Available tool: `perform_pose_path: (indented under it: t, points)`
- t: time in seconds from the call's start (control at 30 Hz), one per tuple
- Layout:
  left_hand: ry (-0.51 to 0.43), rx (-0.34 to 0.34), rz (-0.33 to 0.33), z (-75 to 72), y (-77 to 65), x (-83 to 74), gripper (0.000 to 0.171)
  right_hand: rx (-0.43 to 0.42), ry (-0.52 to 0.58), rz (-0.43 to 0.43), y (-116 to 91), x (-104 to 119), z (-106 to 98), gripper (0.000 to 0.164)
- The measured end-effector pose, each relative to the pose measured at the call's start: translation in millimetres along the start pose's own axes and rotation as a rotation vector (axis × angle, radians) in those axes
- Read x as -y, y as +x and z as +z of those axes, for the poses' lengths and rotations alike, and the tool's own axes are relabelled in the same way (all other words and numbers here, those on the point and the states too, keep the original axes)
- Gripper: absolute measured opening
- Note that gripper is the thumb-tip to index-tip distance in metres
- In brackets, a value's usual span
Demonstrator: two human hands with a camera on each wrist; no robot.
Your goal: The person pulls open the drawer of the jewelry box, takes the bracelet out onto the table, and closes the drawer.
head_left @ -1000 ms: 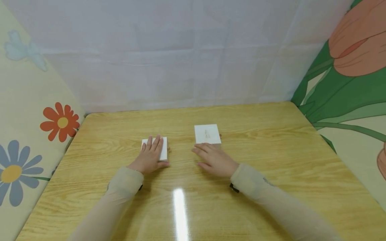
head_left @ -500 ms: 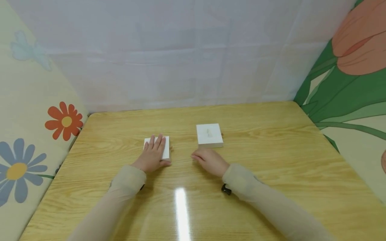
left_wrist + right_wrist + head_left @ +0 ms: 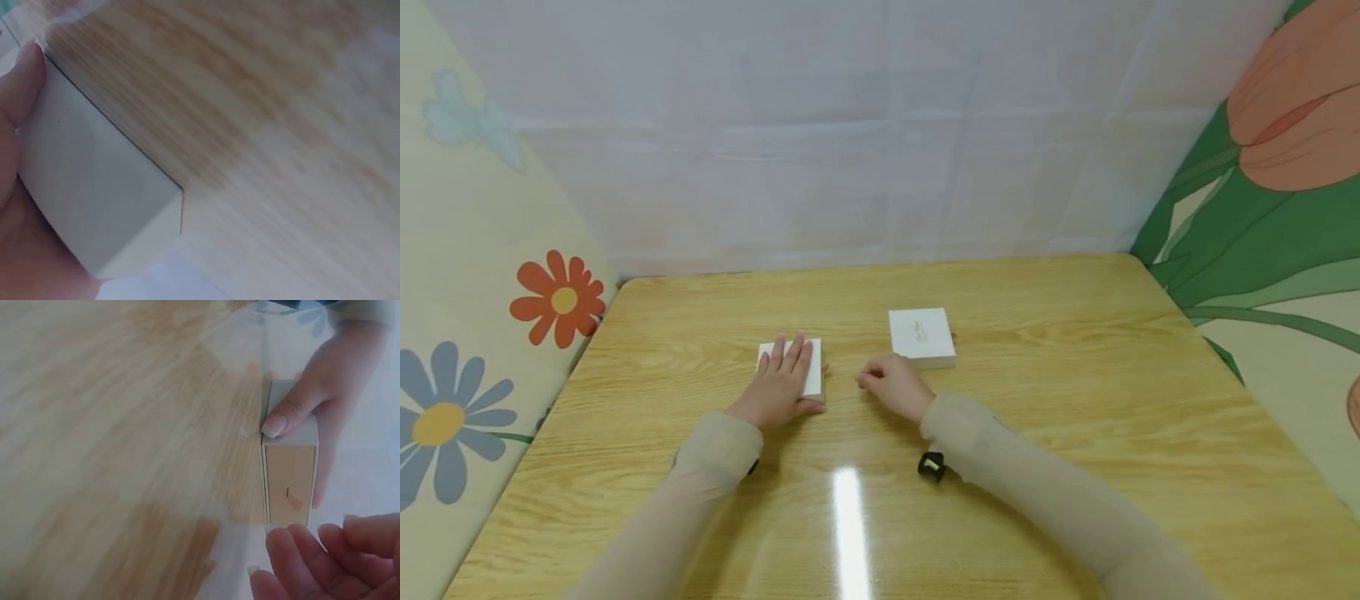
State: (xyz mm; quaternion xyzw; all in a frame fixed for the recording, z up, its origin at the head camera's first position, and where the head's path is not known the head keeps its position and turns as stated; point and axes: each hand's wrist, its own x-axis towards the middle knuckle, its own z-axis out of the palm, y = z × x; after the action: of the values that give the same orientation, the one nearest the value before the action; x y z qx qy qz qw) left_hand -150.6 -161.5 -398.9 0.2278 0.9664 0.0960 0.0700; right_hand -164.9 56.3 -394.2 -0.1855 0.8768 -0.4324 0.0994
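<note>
A small white drawer box (image 3: 812, 371) with a tan front panel (image 3: 290, 465) and a small brown pull tab (image 3: 295, 500) stands on the wooden table. My left hand (image 3: 772, 390) holds it, fingers laid across the top and thumb (image 3: 284, 422) against its near side. To the right of that box, my right hand (image 3: 897, 385) hovers with bent fingers, and nothing shows between them. Its fingertips (image 3: 278, 536) are just short of the tan panel and point toward the tab. The left wrist view shows the box's pale side (image 3: 100, 162) beside my left thumb.
Another white box (image 3: 921, 333) with faint lettering on its lid stands just beyond my right hand, a bit of brown at its right side. Behind the table (image 3: 1075, 367) hangs a pale cloth (image 3: 850, 167); flower-printed panels flank both sides.
My right hand has drawn back from the lettered box, its fingers curling in, and shifted left toward the box under my left hand. My left hand stays on its box.
</note>
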Motion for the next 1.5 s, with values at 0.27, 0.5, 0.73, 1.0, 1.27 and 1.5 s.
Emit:
perform_pose_path:
  t: [0.27, 0.5, 0.73, 1.0, 1.27, 1.5]
  points:
    - [-0.005, 0.013, -0.004, 0.6, 0.0, -0.2, 0.093, 0.034, 0.092, 0.105, 11.7, 2.2, 9.8, 0.021]
    - [-0.007, 0.021, -0.012, 3.2, 1.0, 2.6, 0.094, 0.023, 0.203, 0.185, 18.2, 1.8, 15.8, 0.022]
    - [-0.006, 0.010, -0.004, 4.3, 1.6, 1.4, 0.094, 0.038, 0.333, 0.247, 23.6, 4.8, 19.9, 0.023]
    - [-0.015, -0.010, -0.002, 1.9, 0.7, 0.5, 0.092, 0.055, 0.449, 0.290, 31.2, 8.1, 29.2, 0.024]
    - [-0.032, 0.000, 0.004, 0.9, 0.1, -0.4, 0.092, 0.063, 0.476, 0.317, 38.9, 9.3, 37.8, 0.027]
    - [-0.060, 0.002, -0.001, -0.1, -0.1, -1.1, 0.093, 0.052, 0.463, 0.344, 42.8, 12.9, 43.5, 0.029]
